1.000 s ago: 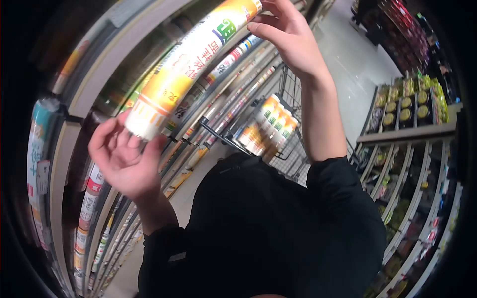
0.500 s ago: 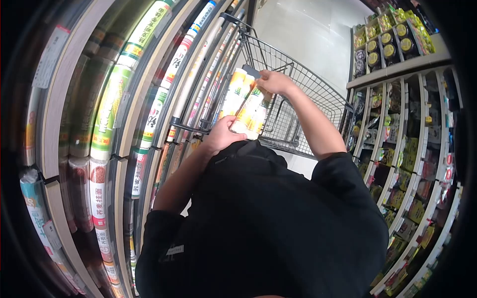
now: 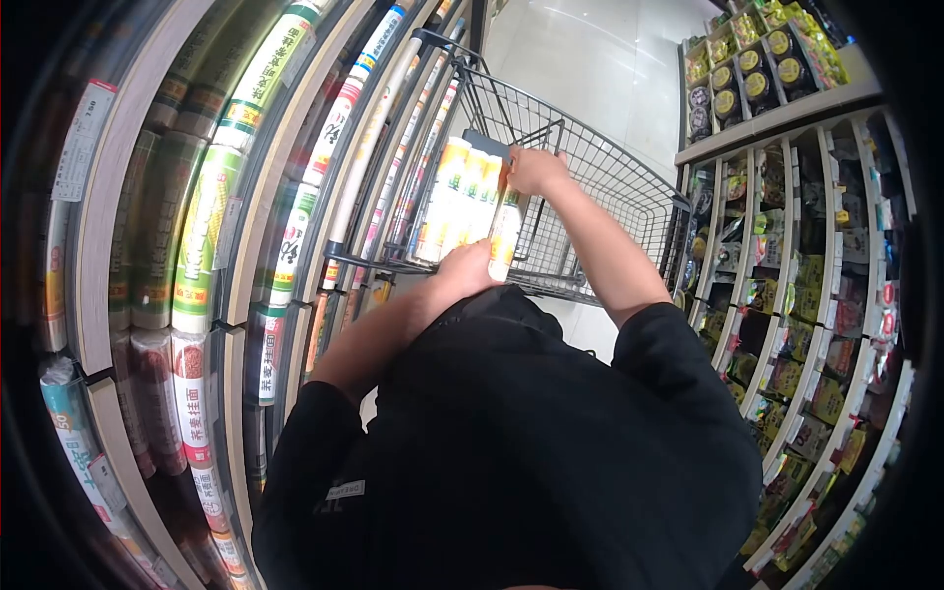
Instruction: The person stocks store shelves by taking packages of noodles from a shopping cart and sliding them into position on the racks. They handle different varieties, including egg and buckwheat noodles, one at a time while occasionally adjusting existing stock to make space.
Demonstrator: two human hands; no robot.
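Several cylindrical packs of dried noodles, white with orange and green print and washed out by glare, lie side by side on the near part of the shopping cart. My left hand is closed at the near end of the rightmost noodle pack. At that pack's far end, my right hand has its fingers curled around it. Some of its fingertips are hidden behind the packs. A dark grey panel shows just beyond the packs.
Shelves of upright noodle packs rise close along the left, with a shelf edge nearest. On the right stands a rack of bagged goods, topped by dark round-lidded containers. Pale floor tiles lie beyond the cart.
The packs between my hands have come down alongside the others and now lie more in line with them. My left hand has shifted slightly right, and the view has moved a little.
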